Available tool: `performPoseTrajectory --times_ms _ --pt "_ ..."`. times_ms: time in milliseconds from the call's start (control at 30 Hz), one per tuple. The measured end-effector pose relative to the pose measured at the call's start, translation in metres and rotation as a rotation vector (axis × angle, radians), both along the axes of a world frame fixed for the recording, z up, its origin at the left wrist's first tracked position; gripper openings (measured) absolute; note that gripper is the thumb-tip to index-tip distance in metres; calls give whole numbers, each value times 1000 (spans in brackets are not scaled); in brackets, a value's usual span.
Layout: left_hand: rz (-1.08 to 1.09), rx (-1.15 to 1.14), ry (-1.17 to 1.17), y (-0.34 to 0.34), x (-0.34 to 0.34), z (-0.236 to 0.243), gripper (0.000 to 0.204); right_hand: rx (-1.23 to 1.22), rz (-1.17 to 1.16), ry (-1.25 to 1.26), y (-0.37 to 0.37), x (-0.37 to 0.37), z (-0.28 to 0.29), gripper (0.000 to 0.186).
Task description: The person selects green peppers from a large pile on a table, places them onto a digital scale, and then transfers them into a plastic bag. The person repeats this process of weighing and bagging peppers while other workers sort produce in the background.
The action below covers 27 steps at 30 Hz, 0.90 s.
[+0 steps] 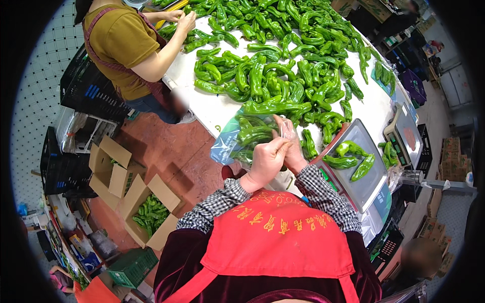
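Note:
A clear and blue plastic bag [225,146] with green peppers [255,134] inside hangs at the near edge of the white table [202,108]. My left hand [268,160] is closed in a pinch on the gathered mouth of the bag. Right beside it, my right hand [293,150] grips the same bunched plastic, its upper fingers partly behind the film. The two hands touch. Just beyond them lies a large heap of loose green peppers [257,81]. Several more peppers [353,160] rest on the scale tray [371,182] to my right.
Across the left corner a co-worker [124,50] handles peppers. Open cardboard boxes [174,194] stand on the red floor to my left, one with peppers in it. Black crates [91,86] are stacked behind them. A second scale [404,134] sits farther right, near a metal bar [444,186].

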<state>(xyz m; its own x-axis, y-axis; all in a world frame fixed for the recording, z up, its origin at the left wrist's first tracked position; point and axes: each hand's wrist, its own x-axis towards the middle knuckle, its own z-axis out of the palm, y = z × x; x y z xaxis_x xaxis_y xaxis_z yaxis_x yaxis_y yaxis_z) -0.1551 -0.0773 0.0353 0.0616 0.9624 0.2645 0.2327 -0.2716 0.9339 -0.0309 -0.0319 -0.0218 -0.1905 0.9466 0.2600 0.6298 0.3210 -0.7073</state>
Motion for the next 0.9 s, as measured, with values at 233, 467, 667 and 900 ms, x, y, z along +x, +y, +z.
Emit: performPoseTrajectory --times_ms 233,467,667,900 --pt "-115 -91 41 5 6 -21 13 143 51 -118 -45 33 -9 50" --pt "-181 -233 -265 6 12 -14 10 6 100 -284 -96 38 -5 50" --pt "-189 -289 -293 2 11 -11 9 -84 153 -168 -90 38 -25 46" --pt "-128 -51 -138 -7 20 -2 7 -716 280 383 -70 20 -16 30"
